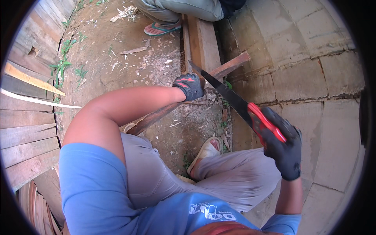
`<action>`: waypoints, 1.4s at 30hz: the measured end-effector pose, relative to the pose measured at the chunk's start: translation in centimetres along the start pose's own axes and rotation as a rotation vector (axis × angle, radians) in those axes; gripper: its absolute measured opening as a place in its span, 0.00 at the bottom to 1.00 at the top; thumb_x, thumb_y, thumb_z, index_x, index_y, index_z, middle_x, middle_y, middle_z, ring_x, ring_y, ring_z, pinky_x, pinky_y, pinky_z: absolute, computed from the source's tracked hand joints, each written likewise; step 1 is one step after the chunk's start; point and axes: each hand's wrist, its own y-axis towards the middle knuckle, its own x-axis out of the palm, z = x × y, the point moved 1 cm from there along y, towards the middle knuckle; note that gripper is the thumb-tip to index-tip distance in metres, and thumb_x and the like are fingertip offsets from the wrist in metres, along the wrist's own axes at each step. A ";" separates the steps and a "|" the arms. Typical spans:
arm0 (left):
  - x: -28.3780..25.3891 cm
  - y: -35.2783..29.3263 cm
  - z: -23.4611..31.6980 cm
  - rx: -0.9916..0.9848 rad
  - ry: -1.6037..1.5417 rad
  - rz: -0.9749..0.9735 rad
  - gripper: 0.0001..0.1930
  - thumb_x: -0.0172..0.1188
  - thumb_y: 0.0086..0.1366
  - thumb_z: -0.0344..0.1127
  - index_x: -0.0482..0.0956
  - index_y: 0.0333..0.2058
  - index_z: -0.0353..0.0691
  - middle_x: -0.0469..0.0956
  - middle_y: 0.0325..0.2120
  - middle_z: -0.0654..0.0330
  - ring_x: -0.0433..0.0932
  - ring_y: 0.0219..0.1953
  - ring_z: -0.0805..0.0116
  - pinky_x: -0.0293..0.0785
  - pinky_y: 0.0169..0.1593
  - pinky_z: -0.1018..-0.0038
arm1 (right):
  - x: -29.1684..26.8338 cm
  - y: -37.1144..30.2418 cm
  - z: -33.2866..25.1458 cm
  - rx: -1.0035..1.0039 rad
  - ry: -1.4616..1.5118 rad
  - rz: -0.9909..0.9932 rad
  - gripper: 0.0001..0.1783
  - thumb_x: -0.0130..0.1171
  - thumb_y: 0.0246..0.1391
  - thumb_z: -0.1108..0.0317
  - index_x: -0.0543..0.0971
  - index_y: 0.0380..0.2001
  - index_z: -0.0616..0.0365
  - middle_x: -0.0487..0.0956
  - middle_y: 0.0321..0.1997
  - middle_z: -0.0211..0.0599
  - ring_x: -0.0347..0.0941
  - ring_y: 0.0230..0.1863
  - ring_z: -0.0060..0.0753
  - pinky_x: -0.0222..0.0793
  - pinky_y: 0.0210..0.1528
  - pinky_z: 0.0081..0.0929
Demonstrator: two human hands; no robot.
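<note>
My right hand [282, 145], in a black glove, is wrapped round the red and black handle of a handsaw [231, 98]. The saw's dark blade points up and to the left, its tip near the wood in front of me. My left hand [189, 87], in a black glove with red marks, is closed over a long narrow piece of wood [154, 116]. This wood slants from beside my left knee to the wall side and crosses the near end of a thick beam [203, 39]. My left fingers partly hide where the two pieces meet.
Another person [180, 9] in light trousers and flip-flops is at the beam's far end. A block wall [290, 74] runs along the right, a plank wall [31, 129] along the left. Wood shavings [127, 13] and chips lie on the dirt ground.
</note>
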 end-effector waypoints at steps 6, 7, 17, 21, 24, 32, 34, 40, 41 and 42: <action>1.6 0.5 -1.6 0.161 0.060 0.065 0.21 0.63 0.65 0.52 0.88 0.45 0.41 0.86 0.38 0.43 0.86 0.40 0.42 0.82 0.45 0.50 | 6.3 9.6 0.3 -0.180 0.089 0.013 0.22 0.65 0.65 0.60 0.85 0.61 0.50 0.84 0.63 0.48 0.83 0.58 0.54 0.76 0.62 0.44; 1.7 0.7 -1.8 0.148 0.044 0.068 0.21 0.63 0.65 0.52 0.88 0.45 0.41 0.86 0.38 0.43 0.86 0.41 0.42 0.82 0.45 0.51 | 7.4 11.2 0.6 -0.216 0.058 0.027 0.22 0.64 0.65 0.59 0.85 0.61 0.50 0.84 0.63 0.49 0.82 0.59 0.54 0.75 0.63 0.45; 4.1 2.4 -3.9 0.192 -0.020 0.011 0.20 0.60 0.67 0.49 0.87 0.48 0.41 0.87 0.41 0.42 0.86 0.45 0.40 0.81 0.50 0.50 | 15.2 15.9 2.2 -0.081 0.311 0.153 0.27 0.65 0.64 0.53 0.84 0.61 0.55 0.86 0.57 0.52 0.83 0.56 0.56 0.76 0.60 0.45; 0.9 1.9 -1.8 0.074 -0.042 -0.068 0.25 0.67 0.61 0.54 0.89 0.45 0.38 0.88 0.39 0.42 0.88 0.42 0.43 0.82 0.47 0.52 | 15.8 13.6 4.9 0.090 0.678 0.187 0.27 0.67 0.63 0.56 0.83 0.63 0.54 0.86 0.60 0.52 0.85 0.56 0.53 0.78 0.59 0.42; 0.4 1.5 -1.8 0.018 -0.108 -0.073 0.30 0.71 0.56 0.57 0.90 0.42 0.33 0.87 0.36 0.40 0.89 0.38 0.46 0.83 0.44 0.55 | 16.3 14.4 6.8 -0.238 0.242 0.287 0.29 0.68 0.64 0.57 0.81 0.65 0.54 0.85 0.61 0.51 0.85 0.59 0.50 0.78 0.61 0.41; -2.9 1.0 -1.0 0.036 -0.068 -0.288 0.36 0.67 0.60 0.67 0.89 0.53 0.41 0.88 0.47 0.44 0.87 0.48 0.48 0.80 0.54 0.57 | 13.1 12.2 3.8 -0.064 0.334 0.125 0.29 0.66 0.65 0.60 0.79 0.67 0.52 0.84 0.63 0.50 0.84 0.60 0.50 0.78 0.62 0.41; -3.6 1.1 -1.9 0.039 -0.104 -0.316 0.39 0.68 0.58 0.69 0.89 0.53 0.39 0.88 0.47 0.45 0.87 0.48 0.50 0.81 0.54 0.58 | 12.4 9.8 3.7 -0.098 0.253 0.113 0.28 0.66 0.65 0.62 0.80 0.67 0.52 0.84 0.64 0.49 0.85 0.59 0.50 0.79 0.60 0.40; -3.9 1.4 -3.1 0.064 -0.210 -0.356 0.40 0.69 0.59 0.71 0.90 0.52 0.36 0.88 0.47 0.44 0.88 0.48 0.52 0.81 0.54 0.61 | 6.1 0.1 5.6 -0.147 0.021 0.075 0.27 0.67 0.63 0.68 0.81 0.66 0.52 0.85 0.62 0.47 0.85 0.56 0.47 0.82 0.51 0.35; -3.7 1.7 -3.2 0.019 -0.207 -0.341 0.40 0.70 0.59 0.70 0.90 0.52 0.36 0.88 0.47 0.44 0.88 0.48 0.54 0.81 0.54 0.61 | 4.7 -1.3 5.2 -0.068 0.027 0.052 0.28 0.68 0.62 0.69 0.81 0.66 0.52 0.85 0.61 0.47 0.86 0.54 0.45 0.82 0.50 0.34; -3.5 1.9 -3.4 0.006 -0.204 -0.339 0.40 0.70 0.59 0.70 0.89 0.52 0.35 0.88 0.47 0.44 0.88 0.48 0.53 0.81 0.54 0.61 | 4.1 -2.0 4.6 0.032 0.098 0.038 0.28 0.68 0.61 0.69 0.81 0.66 0.53 0.86 0.61 0.48 0.87 0.52 0.43 0.82 0.49 0.34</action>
